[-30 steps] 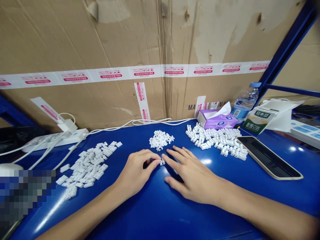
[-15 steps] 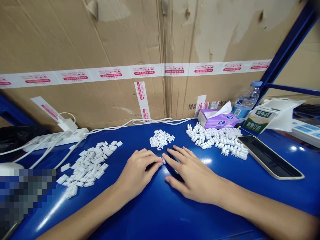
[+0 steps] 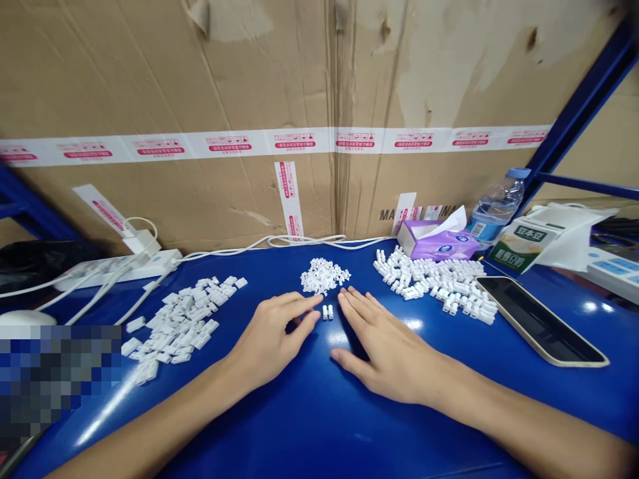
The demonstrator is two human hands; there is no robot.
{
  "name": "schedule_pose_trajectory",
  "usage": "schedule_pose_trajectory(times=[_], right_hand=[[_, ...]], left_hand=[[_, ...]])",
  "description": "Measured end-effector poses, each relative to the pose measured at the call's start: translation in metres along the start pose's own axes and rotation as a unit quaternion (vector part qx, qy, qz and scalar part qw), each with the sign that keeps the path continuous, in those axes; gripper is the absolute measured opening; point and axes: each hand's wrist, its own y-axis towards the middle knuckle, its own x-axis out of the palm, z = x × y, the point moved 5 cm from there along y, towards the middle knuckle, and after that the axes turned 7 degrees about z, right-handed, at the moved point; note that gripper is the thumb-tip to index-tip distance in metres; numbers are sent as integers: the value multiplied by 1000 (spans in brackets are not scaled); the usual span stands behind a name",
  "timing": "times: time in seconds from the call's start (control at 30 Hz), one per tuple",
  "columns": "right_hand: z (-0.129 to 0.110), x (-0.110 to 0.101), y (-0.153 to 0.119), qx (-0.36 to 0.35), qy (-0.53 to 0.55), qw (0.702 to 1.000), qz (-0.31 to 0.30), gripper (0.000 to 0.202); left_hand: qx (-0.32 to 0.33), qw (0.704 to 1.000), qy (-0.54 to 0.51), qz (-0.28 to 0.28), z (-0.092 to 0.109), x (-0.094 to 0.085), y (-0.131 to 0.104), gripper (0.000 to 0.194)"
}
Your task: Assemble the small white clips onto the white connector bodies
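Note:
A small white two-part plastic connector (image 3: 327,312) lies on the blue table between my hands. My left hand (image 3: 273,336) is just left of it, thumb and forefinger slightly apart with nothing between them. On the other side my right hand (image 3: 392,352) rests palm down, fingers stretched out and thumb apart, holding nothing. Beyond the connector is a heap of tiny white plastic parts (image 3: 323,275). To the left lies a spread pile of flat white plastic pieces (image 3: 187,319). White connectors much like the middle one form a pile (image 3: 434,276) at the right.
A phone (image 3: 542,319) lies right of the connectors. Behind stand a purple tissue pack (image 3: 442,243), a water bottle (image 3: 496,206) and a green-and-white carton (image 3: 526,239). A power strip (image 3: 160,263) with white cables sits at the left. Cardboard (image 3: 224,199) walls the back.
My left fingers have let go of the white connector, which now stands free on the table. My right forefinger has drawn away from it, its fingers now closer together. The view has shifted slightly.

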Motion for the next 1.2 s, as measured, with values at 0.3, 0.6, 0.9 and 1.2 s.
schedule_pose_trajectory(times=[0.3, 0.6, 0.9, 1.2], right_hand=[[2, 0, 0, 15, -17, 1000, -3, 90], [2, 1, 0, 18, -22, 1000, -11, 89], [0, 0, 0, 13, -25, 999, -17, 86], [-10, -8, -1, -56, 20, 998, -23, 78]], left_hand=[[29, 971, 232, -58, 9, 5, -24, 59], [4, 961, 248, -125, 3, 19, -33, 67], [10, 962, 249, -112, 6, 18, -32, 66], [21, 960, 258, -106, 6, 19, -32, 64]])
